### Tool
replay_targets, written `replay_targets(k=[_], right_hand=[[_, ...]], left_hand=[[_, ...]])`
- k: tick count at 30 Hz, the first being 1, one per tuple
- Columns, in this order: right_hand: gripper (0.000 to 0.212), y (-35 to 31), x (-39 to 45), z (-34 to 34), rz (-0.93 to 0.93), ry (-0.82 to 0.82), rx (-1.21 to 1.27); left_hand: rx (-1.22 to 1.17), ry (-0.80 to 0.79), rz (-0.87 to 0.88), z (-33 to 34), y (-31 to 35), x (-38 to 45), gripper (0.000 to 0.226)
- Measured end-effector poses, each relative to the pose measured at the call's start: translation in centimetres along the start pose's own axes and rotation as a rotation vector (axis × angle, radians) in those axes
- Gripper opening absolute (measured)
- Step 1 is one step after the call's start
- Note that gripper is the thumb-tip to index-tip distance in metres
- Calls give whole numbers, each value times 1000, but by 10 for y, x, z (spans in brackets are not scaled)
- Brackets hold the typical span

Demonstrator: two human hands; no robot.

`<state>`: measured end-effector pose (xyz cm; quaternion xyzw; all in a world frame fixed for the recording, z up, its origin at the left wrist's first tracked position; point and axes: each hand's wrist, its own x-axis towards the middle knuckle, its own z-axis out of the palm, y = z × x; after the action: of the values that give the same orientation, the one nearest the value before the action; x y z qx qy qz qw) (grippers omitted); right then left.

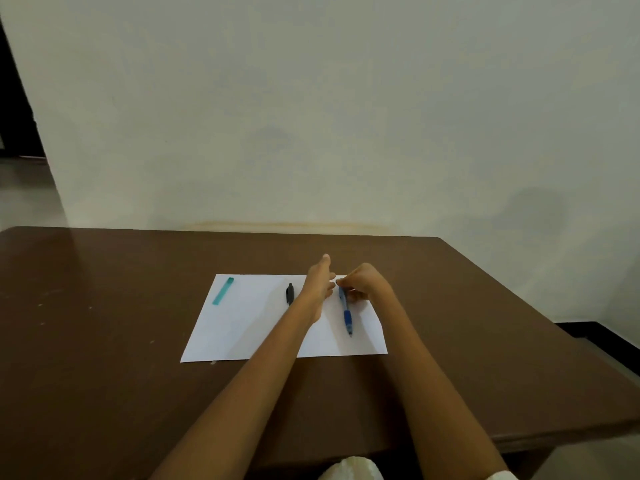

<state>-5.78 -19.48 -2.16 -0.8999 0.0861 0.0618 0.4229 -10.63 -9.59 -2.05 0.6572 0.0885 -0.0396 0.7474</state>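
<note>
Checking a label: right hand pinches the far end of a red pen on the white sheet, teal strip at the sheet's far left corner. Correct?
No, the pen is blue, not red. The head view shows the right hand pinching the far end of the blue pen on the white sheet, teal strip at the sheet's far left corner.

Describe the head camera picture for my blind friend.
The right hand pinches the top of a blue pen on white paper, on a brown table. The left hand is open beside it; a black pen and teal strip lie further left.
</note>
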Motion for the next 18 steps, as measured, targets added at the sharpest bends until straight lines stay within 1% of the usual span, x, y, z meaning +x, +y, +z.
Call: replay_targets(k=[1, 5, 8, 10, 12, 14, 16, 18], right_hand=[[20, 0, 1, 1, 1, 14, -17], [21, -1, 3, 5, 6, 42, -66], [20, 0, 2, 5, 10, 43, -74], [23, 2, 2, 5, -3, 50, -63], [29, 1, -1, 3, -30, 63, -55], [26, -2, -6, 1, -75, 82, -20], [20, -12, -13, 2, -149, 100, -7], [22, -25, -22, 10, -218, 75, -42]], left_hand=[[27, -3, -11, 0, 0, 0, 52], [85, -20, -35, 0, -3, 5, 53], [136, -26, -13, 1, -3, 8, 47], [198, -23, 26, 0, -1, 7, 37], [259, 5, 91, -4, 3, 6, 17], [323, 47, 135, -13, 9, 6, 28], [409, 86, 154, -26, 13, 5, 29], [463, 134, 153, -42, 14, 6, 29]])
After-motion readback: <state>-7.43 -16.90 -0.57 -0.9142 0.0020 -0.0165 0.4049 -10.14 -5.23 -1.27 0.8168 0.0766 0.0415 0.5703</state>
